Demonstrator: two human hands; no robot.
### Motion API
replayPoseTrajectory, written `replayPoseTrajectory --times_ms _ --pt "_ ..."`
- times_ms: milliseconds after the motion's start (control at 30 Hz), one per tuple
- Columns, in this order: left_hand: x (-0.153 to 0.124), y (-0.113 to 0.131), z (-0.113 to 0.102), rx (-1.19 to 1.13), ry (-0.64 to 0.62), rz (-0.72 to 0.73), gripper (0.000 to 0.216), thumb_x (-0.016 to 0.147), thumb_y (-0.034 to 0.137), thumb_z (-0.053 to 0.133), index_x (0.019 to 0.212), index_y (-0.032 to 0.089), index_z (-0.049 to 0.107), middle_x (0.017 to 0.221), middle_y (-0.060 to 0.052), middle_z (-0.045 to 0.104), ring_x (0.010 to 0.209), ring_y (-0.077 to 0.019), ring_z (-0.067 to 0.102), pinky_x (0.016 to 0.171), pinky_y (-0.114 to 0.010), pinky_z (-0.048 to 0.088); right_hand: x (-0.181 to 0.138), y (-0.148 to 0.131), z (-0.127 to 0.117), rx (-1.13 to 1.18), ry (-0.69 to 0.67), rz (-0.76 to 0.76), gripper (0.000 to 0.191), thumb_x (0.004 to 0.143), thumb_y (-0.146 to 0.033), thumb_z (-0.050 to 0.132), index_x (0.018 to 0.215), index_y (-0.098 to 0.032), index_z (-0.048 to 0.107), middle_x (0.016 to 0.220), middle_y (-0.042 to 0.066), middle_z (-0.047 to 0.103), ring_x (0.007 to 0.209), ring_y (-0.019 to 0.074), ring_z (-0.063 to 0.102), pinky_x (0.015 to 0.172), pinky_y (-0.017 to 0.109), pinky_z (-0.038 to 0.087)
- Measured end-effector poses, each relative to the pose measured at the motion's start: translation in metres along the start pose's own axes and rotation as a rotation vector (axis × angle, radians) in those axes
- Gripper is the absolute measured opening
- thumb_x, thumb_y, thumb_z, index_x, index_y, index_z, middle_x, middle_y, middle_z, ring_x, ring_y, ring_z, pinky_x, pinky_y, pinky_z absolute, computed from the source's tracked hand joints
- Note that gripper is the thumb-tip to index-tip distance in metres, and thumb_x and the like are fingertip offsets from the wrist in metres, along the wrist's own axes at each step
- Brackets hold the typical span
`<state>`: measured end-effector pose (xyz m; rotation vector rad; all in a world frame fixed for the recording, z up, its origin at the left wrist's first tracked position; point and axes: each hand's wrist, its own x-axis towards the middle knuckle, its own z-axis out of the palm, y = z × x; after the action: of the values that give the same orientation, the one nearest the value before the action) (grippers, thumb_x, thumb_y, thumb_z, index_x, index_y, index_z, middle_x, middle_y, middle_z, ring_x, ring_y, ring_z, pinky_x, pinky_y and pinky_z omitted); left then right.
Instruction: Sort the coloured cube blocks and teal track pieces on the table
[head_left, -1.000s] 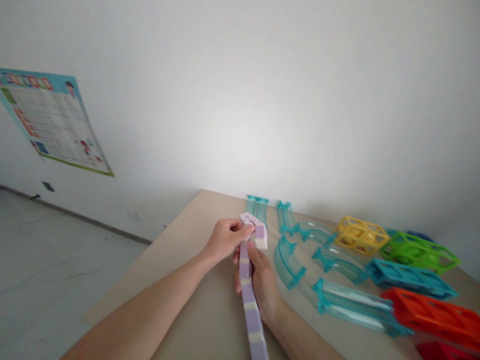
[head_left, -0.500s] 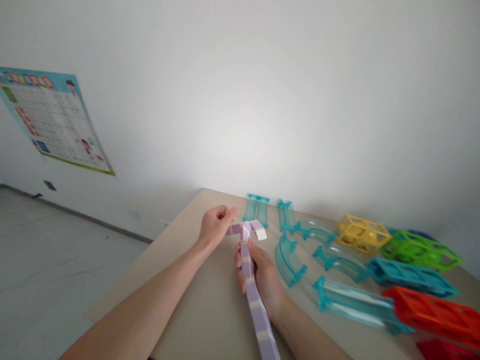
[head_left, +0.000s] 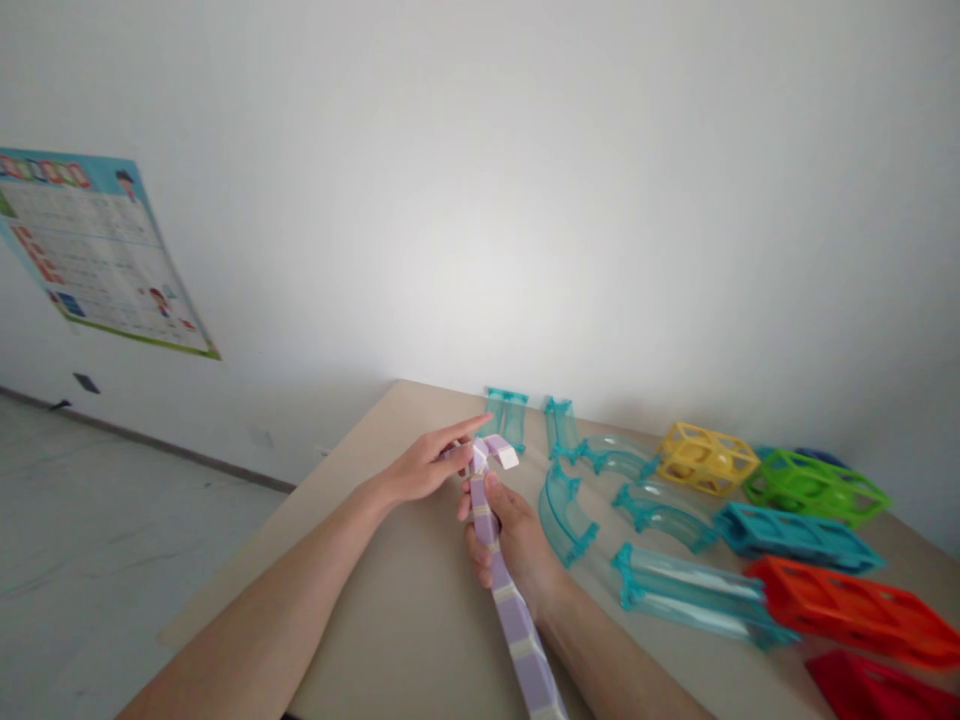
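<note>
Head view: one frame, looking down a tan table [head_left: 405,600] set against a white wall.
Right hand [head_left: 517,545]: centre of frame, closed round the upper stretch of a lavender-and-white segmented strip [head_left: 517,625].
Left hand [head_left: 416,472]: just left of centre, fingers stretched long, tips against the strip's bent head; pinching or merely touching, cannot tell.
Strip: running from the lower edge up to mid-frame, top segments folded over to the right.
Edges: table's left edge slanting from mid-frame down to lower left, grey floor [head_left: 112,530] beyond it; far edge meeting the wall.
Open room: bare tabletop left of and below the forearms.
Right side: clear teal track pieces [head_left: 562,505] just beside the right hand; past them a row of lattice blocks, yellow [head_left: 705,458], green [head_left: 814,485], blue [head_left: 791,530], orange [head_left: 855,610], red [head_left: 877,690].
Writing: chart poster [head_left: 97,260] on the wall, upper left, print too small to read; no brand legible on the toys.
</note>
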<state>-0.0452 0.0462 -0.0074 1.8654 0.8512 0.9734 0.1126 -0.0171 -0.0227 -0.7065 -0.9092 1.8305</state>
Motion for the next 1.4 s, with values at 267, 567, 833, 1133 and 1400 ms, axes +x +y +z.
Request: replayPoseTrajectory --times_ms 267,567,833,1133,1400 --pt "0.003 0.005 0.005 0.103 -0.025 -0.012 0.046 0.089 0.053 0.045 0.111 0.018 0.065 0.095 -0.007 0.066 0.071 -0.0141 0.058 0.068 -0.023 0.047 0.003 0.003 -0.002 -0.203 0.084 -0.006 0.051 0.077 -0.066 0.055 0.087 -0.016 0.054 0.045 -0.007 0.052 0.025 0.0066 0.040 0.022 0.016 0.030" --pt "0.005 0.002 0.009 0.075 0.062 -0.048 0.038 0.088 0.051 0.047 0.096 0.017 0.063 0.077 -0.001 0.061 0.061 -0.0111 0.055 0.059 -0.021 0.043 0.003 0.005 -0.002 -0.216 0.174 -0.013 0.054 0.078 -0.068 0.053 0.095 -0.016 0.056 0.057 -0.003 0.060 0.028 0.0082 0.045 0.023 0.018 0.033" --pt "0.010 -0.004 -0.002 0.050 0.243 -0.033 0.039 0.089 0.053 0.045 0.086 0.016 0.058 0.067 0.002 0.052 0.053 -0.0092 0.049 0.052 -0.021 0.041 -0.005 -0.005 -0.005 -0.065 -0.063 0.314 0.055 0.087 -0.063 0.042 0.114 -0.016 0.053 0.046 -0.006 0.053 0.028 0.0099 0.044 0.026 0.018 0.037" --pt "0.012 -0.005 -0.003 -0.237 0.335 -0.238 0.030 0.082 0.038 0.059 0.103 0.018 0.057 0.061 0.003 0.057 0.046 -0.0103 0.052 0.042 -0.019 0.035 -0.001 -0.002 -0.005 -0.149 0.020 0.099 0.054 0.084 -0.062 0.049 0.114 -0.017 0.050 0.045 -0.006 0.054 0.026 0.0103 0.043 0.024 0.017 0.034" --pt "0.007 -0.011 -0.018 -0.778 -0.181 -0.583 0.035 0.081 0.039 0.054 0.078 0.005 0.064 0.061 -0.011 0.063 0.040 -0.0116 0.052 0.036 -0.021 0.035 -0.001 -0.009 -0.013 0.044 -0.127 0.242 0.041 0.088 -0.056 0.046 0.097 -0.017 0.058 0.052 -0.005 0.054 0.031 0.0088 0.046 0.027 0.018 0.039"
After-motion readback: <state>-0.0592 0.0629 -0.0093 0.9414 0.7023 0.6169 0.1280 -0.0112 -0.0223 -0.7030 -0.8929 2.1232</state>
